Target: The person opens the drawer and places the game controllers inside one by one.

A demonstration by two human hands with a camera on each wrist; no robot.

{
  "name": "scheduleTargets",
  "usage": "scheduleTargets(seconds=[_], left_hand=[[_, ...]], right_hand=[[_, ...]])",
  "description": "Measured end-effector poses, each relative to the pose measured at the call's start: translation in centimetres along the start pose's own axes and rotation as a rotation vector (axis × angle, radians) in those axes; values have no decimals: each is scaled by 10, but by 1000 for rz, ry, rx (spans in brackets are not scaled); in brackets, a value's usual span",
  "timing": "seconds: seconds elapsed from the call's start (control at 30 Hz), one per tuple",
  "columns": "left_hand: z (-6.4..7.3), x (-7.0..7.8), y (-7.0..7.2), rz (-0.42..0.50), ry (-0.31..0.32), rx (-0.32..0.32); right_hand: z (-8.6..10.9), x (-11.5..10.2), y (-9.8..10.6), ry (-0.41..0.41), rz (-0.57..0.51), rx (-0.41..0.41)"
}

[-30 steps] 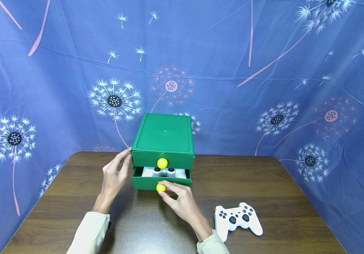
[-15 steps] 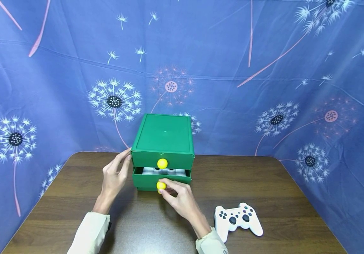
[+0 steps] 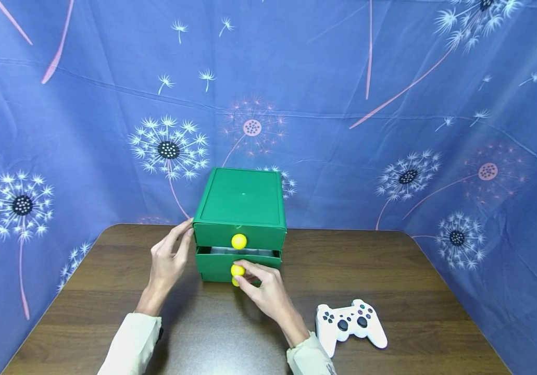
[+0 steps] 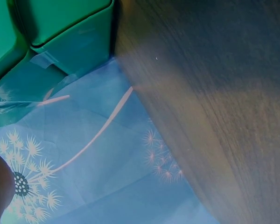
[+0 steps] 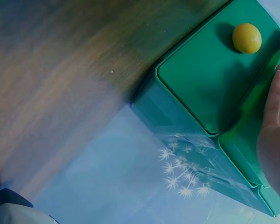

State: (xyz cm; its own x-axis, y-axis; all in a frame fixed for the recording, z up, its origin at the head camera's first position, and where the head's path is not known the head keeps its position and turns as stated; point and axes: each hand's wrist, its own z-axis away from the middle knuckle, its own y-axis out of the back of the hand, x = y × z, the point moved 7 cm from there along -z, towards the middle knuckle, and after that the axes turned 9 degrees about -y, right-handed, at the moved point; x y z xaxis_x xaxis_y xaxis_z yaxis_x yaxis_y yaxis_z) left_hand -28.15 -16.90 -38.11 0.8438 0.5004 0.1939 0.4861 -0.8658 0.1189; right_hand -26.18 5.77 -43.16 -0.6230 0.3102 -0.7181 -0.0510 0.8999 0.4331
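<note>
A green drawer box (image 3: pixel 244 195) with round yellow knobs stands at the table's middle back. Its middle drawer (image 3: pixel 212 266) sticks out partway, and a narrow strip of a white controller (image 3: pixel 223 251) shows in the gap above its front. My right hand (image 3: pixel 265 289) pinches that drawer's yellow knob (image 3: pixel 237 270) between thumb and fingers. Below it, another knob (image 5: pixel 247 38) belongs to the bottom drawer, plainly seen in the right wrist view. With fingers extended, my left hand (image 3: pixel 167 260) touches the box's upper left front edge.
To the right of my right forearm, a second white game controller (image 3: pixel 351 325) lies on the wooden table (image 3: pixel 352 260). A blue cloth (image 3: pixel 320 78) with a dandelion print hangs behind and along both sides of the table.
My right hand has pushed the middle drawer inward, so the controller inside is now mostly hidden and the bottom drawer's knob peeks out below. My left hand has stayed put.
</note>
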Motion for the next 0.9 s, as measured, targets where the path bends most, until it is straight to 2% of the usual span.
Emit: scheduleTargets(seconds=[0.7, 0.9], left_hand=[[0, -1, 0, 5, -4, 12], [0, -2, 0, 5, -2, 13]], right_hand=[[-8, 6, 0, 27, 21, 31], [-9, 8, -1, 12, 14, 28]])
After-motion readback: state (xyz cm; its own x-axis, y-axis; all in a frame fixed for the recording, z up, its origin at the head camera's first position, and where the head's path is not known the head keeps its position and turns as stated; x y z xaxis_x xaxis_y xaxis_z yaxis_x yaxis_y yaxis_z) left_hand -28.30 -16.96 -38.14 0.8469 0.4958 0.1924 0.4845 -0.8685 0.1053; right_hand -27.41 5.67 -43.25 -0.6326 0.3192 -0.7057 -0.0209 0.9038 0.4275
